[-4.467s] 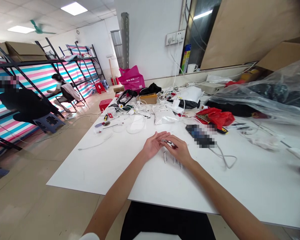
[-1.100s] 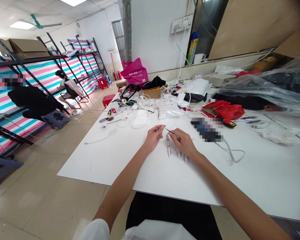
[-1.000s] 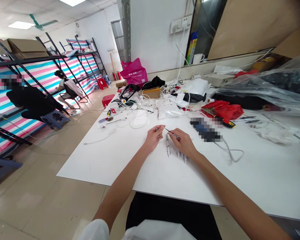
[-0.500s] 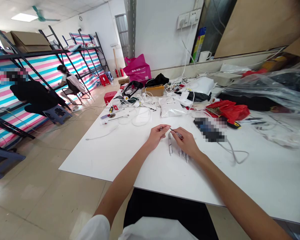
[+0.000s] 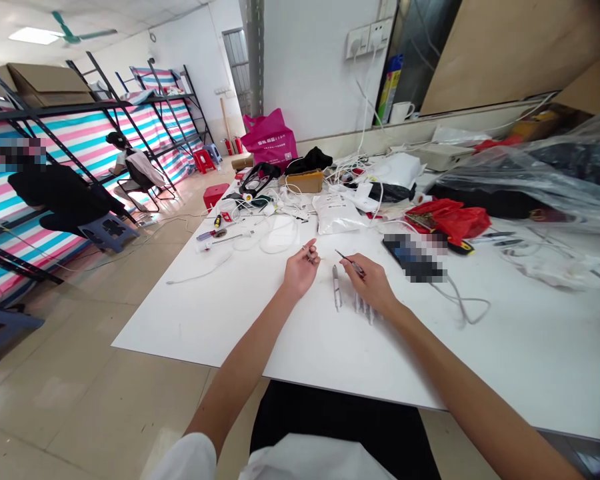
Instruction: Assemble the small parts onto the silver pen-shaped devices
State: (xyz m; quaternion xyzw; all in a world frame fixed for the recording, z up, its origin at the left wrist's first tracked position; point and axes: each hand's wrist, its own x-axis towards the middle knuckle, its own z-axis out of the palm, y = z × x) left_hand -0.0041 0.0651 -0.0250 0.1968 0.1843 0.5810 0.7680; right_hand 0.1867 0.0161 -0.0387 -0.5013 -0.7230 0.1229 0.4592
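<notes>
— How far along does it look to you?

— The left hand [image 5: 300, 270] is pinched shut on a small piece [image 5: 308, 252]. The right hand [image 5: 373, 287] is pinched on a thin rod [image 5: 347, 259]. The hands are held apart above the white table [image 5: 220, 320], so nothing is joined. A grey pen barrel [image 5: 335, 295] lies flat between them, and more pen pieces [image 5: 363, 308] lie against the right hand. I'd say it's midway, with the parts separate and the barrel untouched.

— What can't you make out?

— The small piece is too tiny to identify. The right hand half hides the pen pieces, so I can't count them. Further back the phone [image 5: 414, 257] is blurred, and the cable tangle [image 5: 275, 230] beyond runs together.
</notes>
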